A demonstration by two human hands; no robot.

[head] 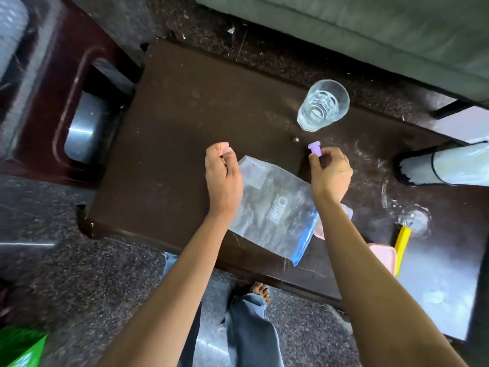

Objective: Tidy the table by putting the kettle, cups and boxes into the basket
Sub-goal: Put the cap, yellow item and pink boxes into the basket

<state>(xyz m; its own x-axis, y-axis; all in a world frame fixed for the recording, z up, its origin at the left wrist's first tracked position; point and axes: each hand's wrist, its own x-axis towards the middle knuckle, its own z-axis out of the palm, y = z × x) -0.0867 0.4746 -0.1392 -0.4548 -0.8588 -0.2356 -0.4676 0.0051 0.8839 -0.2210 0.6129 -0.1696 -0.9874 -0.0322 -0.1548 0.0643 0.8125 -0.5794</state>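
A clear drinking glass (pixel 322 105) stands on the dark brown table (pixel 185 123), at its far right. My right hand (pixel 330 172) pinches a small purple cap-like piece (pixel 315 149) just in front of the glass. My left hand (pixel 223 176) hovers to the left, fingertips closed on something small and pale pink (pixel 225 152). Between and beneath the hands lies a clear zip bag with a blue seal (pixel 270 207). A pink box (pixel 385 256) shows partly behind my right forearm. No kettle or basket can be made out.
A yellow strip (pixel 402 245) and a clear round object (pixel 414 219) lie at the table's right. A dark red stool with a steel vessel (pixel 84 128) stands left. A green sofa (pixel 370 27) is beyond. My legs are under the near edge; green plastic (pixel 18 345) at bottom left.
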